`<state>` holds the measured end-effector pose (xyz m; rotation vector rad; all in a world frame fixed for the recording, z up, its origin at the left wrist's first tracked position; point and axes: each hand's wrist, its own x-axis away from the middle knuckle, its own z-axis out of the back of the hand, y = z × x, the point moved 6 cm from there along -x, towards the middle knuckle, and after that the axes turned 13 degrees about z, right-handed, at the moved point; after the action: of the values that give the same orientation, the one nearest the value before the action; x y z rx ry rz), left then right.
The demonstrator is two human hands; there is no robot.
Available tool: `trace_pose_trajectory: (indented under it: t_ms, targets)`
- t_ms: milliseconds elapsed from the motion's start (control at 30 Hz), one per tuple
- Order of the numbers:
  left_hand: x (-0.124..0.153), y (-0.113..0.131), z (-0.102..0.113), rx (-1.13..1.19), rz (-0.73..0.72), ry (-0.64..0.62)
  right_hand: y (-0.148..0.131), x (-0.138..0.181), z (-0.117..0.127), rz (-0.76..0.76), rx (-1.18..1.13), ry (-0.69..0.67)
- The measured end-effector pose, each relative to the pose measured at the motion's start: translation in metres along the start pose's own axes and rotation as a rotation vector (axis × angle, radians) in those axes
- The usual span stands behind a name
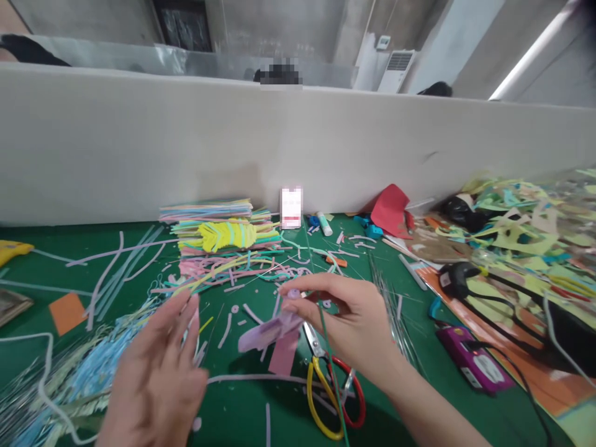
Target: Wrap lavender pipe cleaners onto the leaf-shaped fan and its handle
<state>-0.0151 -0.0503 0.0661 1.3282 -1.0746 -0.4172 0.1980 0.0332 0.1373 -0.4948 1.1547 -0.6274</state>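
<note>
My right hand (351,313) is closed in a pinch on a lilac paper flower piece (270,332), held above the table. A thin green wire (336,379) runs past the fingers down to the front edge. To the left, my left hand (161,372) is raised with its fingers stretched out and slightly blurred, apart from the lilac piece. Below my right hand lie scissors (321,372) with one yellow and one red handle. A pink paper piece (284,352) lies behind the lilac one. Lilac strips (261,377) are scattered around.
A bundle of coloured strips (223,236) lies at the back beside a bright phone screen (291,208). Thin wires (395,304), a purple device (472,360) and heaped paper scraps (512,217) occupy the right. Blue fringe (107,347) lies left. A white partition (233,136) stands behind.
</note>
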Motion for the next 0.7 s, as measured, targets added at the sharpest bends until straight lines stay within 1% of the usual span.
trace_pose_trajectory:
  t_ms: [33, 67, 100, 133, 167, 200, 233, 267, 333, 367, 400, 433, 467, 533, 567, 633, 700]
  targets:
    - [0.004, 0.020, -0.020, -0.141, -0.219, -0.105, 0.001, 0.000, -0.002, -0.008, 0.009, -0.002]
    - [0.008, 0.032, -0.042, -0.330, -0.356, -0.232, 0.001, 0.001, -0.003, -0.009, 0.018, -0.008]
    - [0.011, 0.041, -0.061, -0.438, -0.484, -0.308, 0.001, 0.002, -0.004, -0.005, 0.026, -0.021]
    - [0.013, 0.048, -0.075, -0.456, -0.592, -0.348, 0.000, 0.002, -0.004, 0.000, 0.035, -0.040]
    - [0.012, 0.052, -0.085, -0.452, -0.646, -0.349, 0.000, 0.003, -0.004, 0.007, 0.045, -0.063]
    - [0.011, 0.053, -0.095, -0.438, -0.663, -0.363, 0.000, 0.004, -0.002, 0.008, 0.055, -0.089]
    - [0.009, 0.053, -0.103, -0.386, -0.648, -0.379, 0.001, 0.004, 0.000, 0.008, 0.061, -0.118]
    - [0.007, 0.052, -0.108, -0.311, -0.589, -0.376, 0.003, 0.005, 0.003, -0.001, 0.060, -0.146]
    - [0.002, 0.046, -0.114, -0.115, -0.390, -0.355, 0.010, 0.006, 0.014, -0.037, 0.016, -0.163]
    - [0.001, 0.042, -0.115, -0.026, -0.281, -0.339, 0.015, 0.006, 0.022, -0.055, -0.027, -0.133]
    - [0.001, 0.038, -0.116, 0.032, -0.195, -0.333, 0.019, 0.006, 0.031, -0.075, -0.068, -0.070]
    - [0.002, 0.036, -0.118, 0.059, -0.144, -0.327, 0.023, 0.005, 0.041, -0.092, -0.098, 0.015]
    - [0.004, 0.035, -0.119, 0.048, -0.129, -0.330, 0.026, 0.004, 0.050, -0.102, -0.112, 0.106]
    - [0.007, 0.038, -0.120, -0.048, -0.185, -0.320, 0.027, 0.003, 0.065, -0.101, -0.114, 0.246]
    - [0.007, 0.039, -0.119, -0.104, -0.232, -0.309, 0.025, 0.002, 0.068, -0.099, -0.112, 0.282]
    - [0.009, 0.042, -0.119, -0.195, -0.325, -0.302, 0.016, 0.000, 0.070, -0.082, -0.119, 0.305]
    - [0.010, 0.043, -0.118, -0.203, -0.378, -0.293, 0.004, -0.001, 0.069, -0.059, -0.122, 0.312]
